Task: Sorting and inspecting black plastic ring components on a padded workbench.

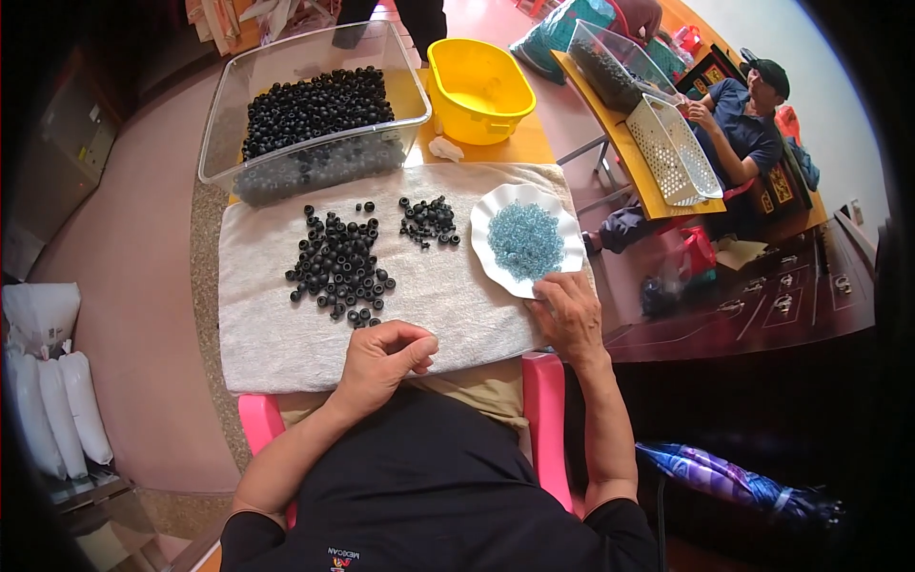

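My left hand [386, 360] is curled at the near edge of the cloth, thumb pressed to forefinger; whatever it pinches is hidden. Just beyond it spreads a pile of round black parts with holes, like large beads [338, 262]. A smaller group of black pieces [429, 221] lies to their right. My right hand [569, 310] is at the near rim of a white scalloped plate [491, 262], its fingers over the rim and thumb at the outside. Clear bluish small pieces [526, 238] are heaped on that plate. All of these are on a pale towel [276, 343].
A clear bin [412, 100] of black parts stands at the back left, beside a yellow tub [477, 81] and crumpled tissue [445, 148]. Pink chair arms [545, 410] flank me. At right, another person sits at a table with a white perforated basket [672, 153].
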{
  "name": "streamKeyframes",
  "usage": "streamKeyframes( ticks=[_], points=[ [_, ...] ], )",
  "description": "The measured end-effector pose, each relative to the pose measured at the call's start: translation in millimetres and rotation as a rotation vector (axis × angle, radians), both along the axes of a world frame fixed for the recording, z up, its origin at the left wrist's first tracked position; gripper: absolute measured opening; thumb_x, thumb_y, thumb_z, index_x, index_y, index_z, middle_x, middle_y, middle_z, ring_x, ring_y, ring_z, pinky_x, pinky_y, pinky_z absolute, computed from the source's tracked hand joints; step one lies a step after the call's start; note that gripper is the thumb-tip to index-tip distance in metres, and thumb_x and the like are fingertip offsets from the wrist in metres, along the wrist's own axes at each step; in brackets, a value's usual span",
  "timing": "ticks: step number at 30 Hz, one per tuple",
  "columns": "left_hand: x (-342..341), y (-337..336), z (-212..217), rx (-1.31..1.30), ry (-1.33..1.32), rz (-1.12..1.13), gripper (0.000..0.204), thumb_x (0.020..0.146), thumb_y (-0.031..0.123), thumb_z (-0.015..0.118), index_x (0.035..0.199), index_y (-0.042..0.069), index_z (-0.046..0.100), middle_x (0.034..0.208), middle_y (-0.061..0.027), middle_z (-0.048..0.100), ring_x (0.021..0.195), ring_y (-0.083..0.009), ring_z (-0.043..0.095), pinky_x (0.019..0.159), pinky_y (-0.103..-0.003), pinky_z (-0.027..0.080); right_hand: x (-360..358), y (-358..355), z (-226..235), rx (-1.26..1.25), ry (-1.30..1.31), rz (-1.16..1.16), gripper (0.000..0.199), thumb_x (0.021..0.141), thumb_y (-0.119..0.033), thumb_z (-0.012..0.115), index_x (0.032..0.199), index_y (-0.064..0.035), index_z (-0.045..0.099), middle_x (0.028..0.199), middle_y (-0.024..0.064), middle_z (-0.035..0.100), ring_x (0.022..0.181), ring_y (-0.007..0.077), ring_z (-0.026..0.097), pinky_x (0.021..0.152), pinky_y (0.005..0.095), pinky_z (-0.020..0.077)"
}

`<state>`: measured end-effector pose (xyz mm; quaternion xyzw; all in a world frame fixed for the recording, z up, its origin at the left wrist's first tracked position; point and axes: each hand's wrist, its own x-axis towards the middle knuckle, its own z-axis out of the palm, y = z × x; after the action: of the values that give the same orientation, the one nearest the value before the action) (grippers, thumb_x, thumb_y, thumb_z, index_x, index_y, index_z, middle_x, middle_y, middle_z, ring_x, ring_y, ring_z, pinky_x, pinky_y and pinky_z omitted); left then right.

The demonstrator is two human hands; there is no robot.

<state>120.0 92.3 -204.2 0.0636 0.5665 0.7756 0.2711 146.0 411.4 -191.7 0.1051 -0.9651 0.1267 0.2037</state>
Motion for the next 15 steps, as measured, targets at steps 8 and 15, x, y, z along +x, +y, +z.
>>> streamKeyframes(
  ticks=[8, 15],
  points=[
    [1.1, 1.9, -0.1, -0.007, -0.008, -0.002, 0.016, 0.097, 0.015, 0.076, 0.104, 0.001, 0.076, 0.085, -0.0038, 0.073, 0.074, -0.0082, 0.067, 0.068, -0.023, 0.056, -2.0, -1.9, -1.6, 0.022, -0.033, 0.004, 0.035, 0.075, -0.004, 0.080, 0.109, -0.0058, 0.071, 0.107, 0.0099, 0.069, 0.103, 0.0313, 0.064, 0.087, 0.0425, 0.0539],
    [0.8, 1.8, -1.5, -0.012, 0.004, -0.013, 0.016, 0.097, 0.016, 0.076, 0.103, 0.001, 0.076, 0.085, -0.0036, 0.073, 0.074, -0.0080, 0.067, 0.067, -0.023, 0.056, -4.6, -9.5, 2.5, 0.007, 0.013, -0.033, 0.029, 0.077, -0.006, 0.079, 0.106, -0.0061, 0.072, 0.107, 0.0087, 0.068, 0.101, 0.0308, 0.064, 0.086, 0.0422, 0.0538]
  ],
)
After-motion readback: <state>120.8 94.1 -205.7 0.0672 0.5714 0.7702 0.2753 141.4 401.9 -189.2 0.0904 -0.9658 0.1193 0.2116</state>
